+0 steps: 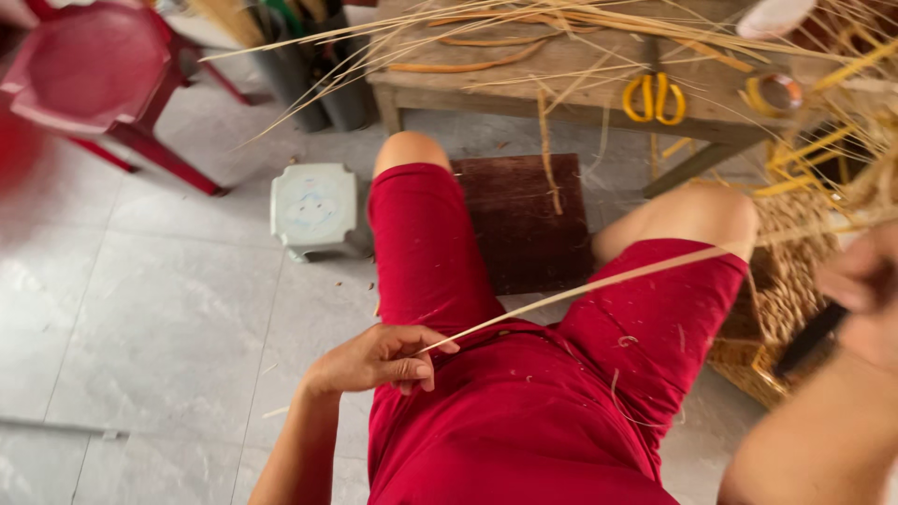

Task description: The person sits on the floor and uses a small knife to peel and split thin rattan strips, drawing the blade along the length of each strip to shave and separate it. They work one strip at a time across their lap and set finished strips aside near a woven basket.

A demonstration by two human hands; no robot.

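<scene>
Strip-drawing step: left hand (pixel 374 360) fingers pinch the thin cane strip (pixel 599 281) taut across the lap; right hand (pixel 865 290), blurred, grips a dark tool (pixel 809 339); the next stroke calls for steady tension.

Scissors (pixel 655 97) on table (pixel 561 89), stool (pixel 314 209) left below.

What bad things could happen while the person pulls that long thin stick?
The long thin strip is pinched in the left hand and bends across the lap; it might snap or splinter into the fingers. The right hand grips a dark tool near the bare knee, which could get nicked. Loose strips overhanging the table could snag.
</scene>
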